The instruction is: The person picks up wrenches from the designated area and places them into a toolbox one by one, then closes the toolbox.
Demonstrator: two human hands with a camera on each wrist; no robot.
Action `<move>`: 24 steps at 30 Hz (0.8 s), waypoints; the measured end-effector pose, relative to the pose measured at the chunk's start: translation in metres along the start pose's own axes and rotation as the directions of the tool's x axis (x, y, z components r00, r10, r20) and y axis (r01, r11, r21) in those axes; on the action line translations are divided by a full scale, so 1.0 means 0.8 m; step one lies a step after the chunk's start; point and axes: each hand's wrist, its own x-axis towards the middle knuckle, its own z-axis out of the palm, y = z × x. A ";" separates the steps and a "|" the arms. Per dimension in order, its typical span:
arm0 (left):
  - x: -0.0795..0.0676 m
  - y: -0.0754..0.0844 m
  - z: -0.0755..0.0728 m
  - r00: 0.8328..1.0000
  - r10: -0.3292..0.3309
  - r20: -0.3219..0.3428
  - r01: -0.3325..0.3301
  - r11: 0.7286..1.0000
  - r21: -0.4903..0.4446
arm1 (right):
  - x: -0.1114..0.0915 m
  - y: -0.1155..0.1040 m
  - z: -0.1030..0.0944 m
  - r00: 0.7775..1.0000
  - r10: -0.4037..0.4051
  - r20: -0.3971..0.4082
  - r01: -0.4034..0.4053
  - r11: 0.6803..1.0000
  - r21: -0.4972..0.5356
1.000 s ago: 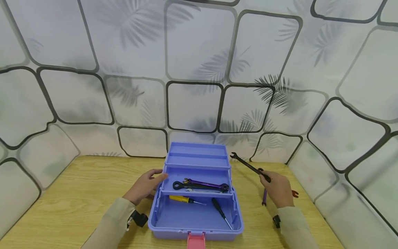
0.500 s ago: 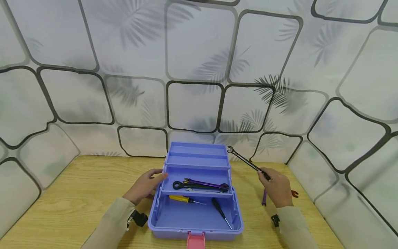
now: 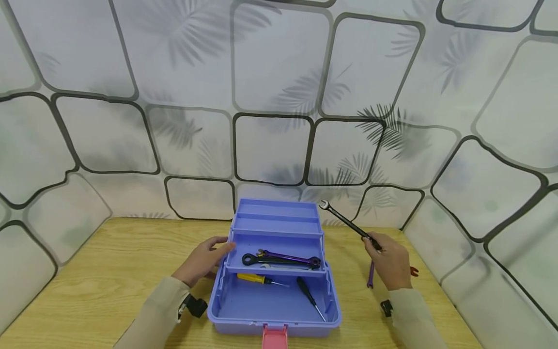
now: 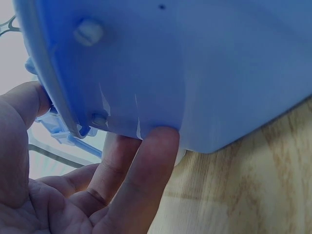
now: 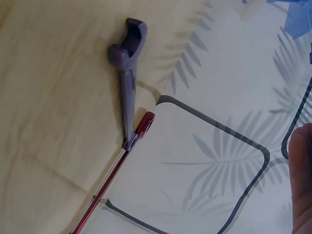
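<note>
- Right hand [image 3: 390, 261]: fingers closed around one end of a dark wrench [image 3: 348, 224]; the wrench is tilted, its bright open end up and to the left, right of the toolbox's raised trays and apart from them.
- Left hand [image 3: 202, 259]: grips the left side of the purple-blue toolbox [image 3: 270, 309], thumb at the rim, fingers against the outer wall.
- Toolbox: standing open on the desk [image 3: 144, 261], pink latch [image 3: 275, 338] facing the person.
- Lower raised tray [image 3: 249, 245]: contains a black ratchet wrench [image 3: 279, 261] and a purple wrench [image 3: 285, 255], lying close together; another, silvery tool is partly hidden.
- Toolbox base: a yellow-handled screwdriver [image 3: 252, 278] at the back, a black-handled screwdriver [image 3: 306, 291] to the right.
- Desk, beside the right hand: a second purple wrench [image 5: 127, 95] and a red wrench [image 5: 108, 178], their ends meeting in the right wrist view.
</note>
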 end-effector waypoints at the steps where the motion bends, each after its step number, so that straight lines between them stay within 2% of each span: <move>1: 0.000 0.000 0.000 1.000 -0.001 0.000 0.001 1.000 -0.001 | 0.000 0.000 0.000 1.000 -0.002 -0.005 0.003 1.000 0.004; 8: 0.000 0.000 0.000 1.000 -0.001 -0.001 0.001 1.000 0.001 | 0.003 -0.003 0.001 1.000 -0.015 -0.025 0.017 0.998 0.061; 24: 0.001 -0.001 0.000 1.000 0.001 0.004 -0.001 1.000 0.002 | 0.006 -0.013 0.001 0.993 -0.116 0.005 0.113 0.977 0.182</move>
